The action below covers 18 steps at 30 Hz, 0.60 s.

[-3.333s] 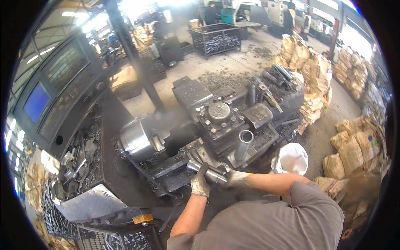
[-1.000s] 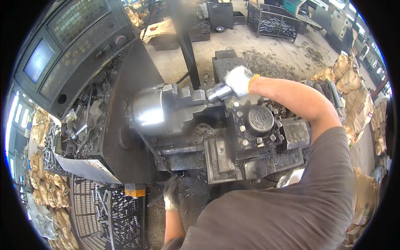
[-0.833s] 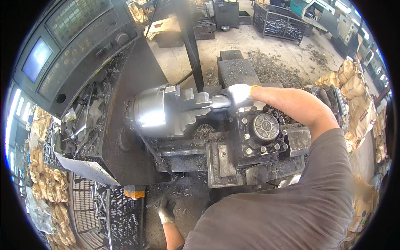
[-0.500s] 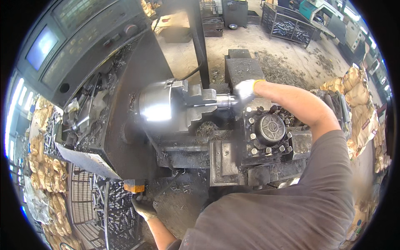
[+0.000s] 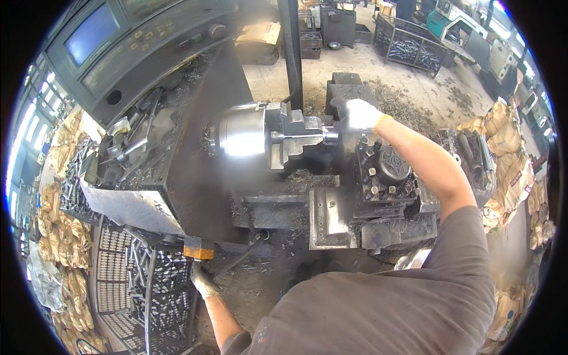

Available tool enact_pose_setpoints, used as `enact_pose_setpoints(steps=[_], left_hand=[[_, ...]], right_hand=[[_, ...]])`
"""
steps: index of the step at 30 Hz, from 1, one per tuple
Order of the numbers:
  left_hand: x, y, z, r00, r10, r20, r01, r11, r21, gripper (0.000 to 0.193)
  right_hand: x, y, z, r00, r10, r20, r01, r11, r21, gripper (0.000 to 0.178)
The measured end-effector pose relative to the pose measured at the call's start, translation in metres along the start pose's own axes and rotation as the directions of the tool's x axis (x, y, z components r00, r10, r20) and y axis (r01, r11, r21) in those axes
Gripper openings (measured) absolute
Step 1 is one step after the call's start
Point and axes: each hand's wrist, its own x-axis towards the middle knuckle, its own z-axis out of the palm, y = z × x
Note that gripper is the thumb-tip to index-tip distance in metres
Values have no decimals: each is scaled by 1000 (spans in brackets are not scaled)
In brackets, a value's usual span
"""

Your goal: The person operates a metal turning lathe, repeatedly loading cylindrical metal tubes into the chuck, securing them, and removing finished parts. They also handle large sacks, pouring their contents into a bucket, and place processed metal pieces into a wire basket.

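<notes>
My right hand (image 5: 361,115), in a white glove with a yellow cuff, is over the lathe's tool post (image 5: 387,168), beside the outer end of a short metal workpiece (image 5: 330,135). Its fingers are blurred and partly out of sight. The workpiece sits between the stepped jaws (image 5: 290,133) of the shiny lathe chuck (image 5: 244,131). Low on the left, my left hand (image 5: 204,281), gloved too, is just under an orange-yellow block (image 5: 199,249) at the machine's lower edge. Its fingers are mostly hidden, so its grip cannot be made out.
A control panel with a lit screen (image 5: 92,34) stands at upper left. Metal parts and chips litter the machine ledge (image 5: 133,210). Below it, a mesh bin (image 5: 115,260) holds several metal pieces. Brown paper sacks (image 5: 503,154) are stacked at right; a caged bin (image 5: 408,44) stands behind.
My right hand has moved up and away from the workpiece's end. The view has shifted, so the machine appears further right. My left hand remains by the orange-yellow block.
</notes>
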Motion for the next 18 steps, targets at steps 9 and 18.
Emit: enact_pose_setpoints(steps=[9, 18], left_hand=[[-92, 132, 139, 195, 938, 285, -865, 28, 500, 42], [-31, 304, 442, 296, 707, 642, -702, -295, 649, 73]], right_hand=[[-243, -114, -8, 961, 114, -252, 105, 695, 711, 54], [-333, -105, 67, 952, 303, 47, -164, 374, 913, 37]])
